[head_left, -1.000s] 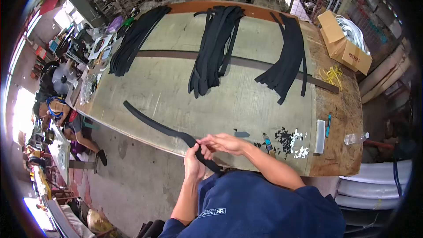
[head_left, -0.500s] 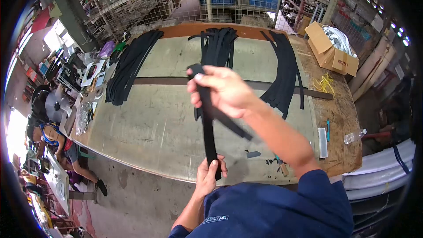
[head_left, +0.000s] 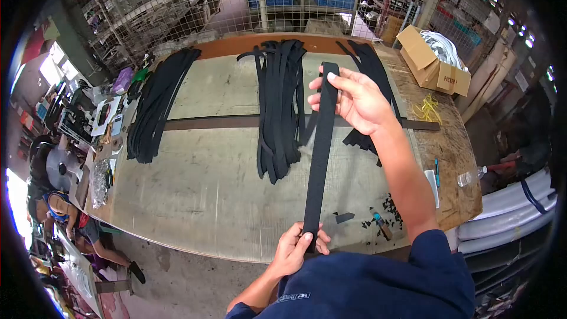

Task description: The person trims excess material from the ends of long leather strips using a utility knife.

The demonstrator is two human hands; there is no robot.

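A long black strap (head_left: 321, 156) is stretched between my two hands above the work table. My right hand (head_left: 360, 99) is closed on its upper end, thumb on top and fingers behind. Near the front edge of the table, my left hand (head_left: 299, 243) pinches the lower end. Behind the strap, a middle bundle of black straps (head_left: 277, 109) lies on the tabletop. Another bundle (head_left: 162, 106) rests to the left. The right bundle (head_left: 373, 68) is partly hidden by my right hand and forearm.
A cutting tool with a wooden handle (head_left: 382, 225) lies among small black scraps (head_left: 392, 208), near a flat grey piece (head_left: 344, 217). At the right are a carton (head_left: 434, 68), yellow string (head_left: 426, 108) and a plastic bottle (head_left: 471, 176). A person (head_left: 74, 218) sits at far left.
My right hand has moved right and slightly up with the strap's upper end. The strap now runs straight where a loose part hung before. My left hand shifted slightly right, still holding the lower end.
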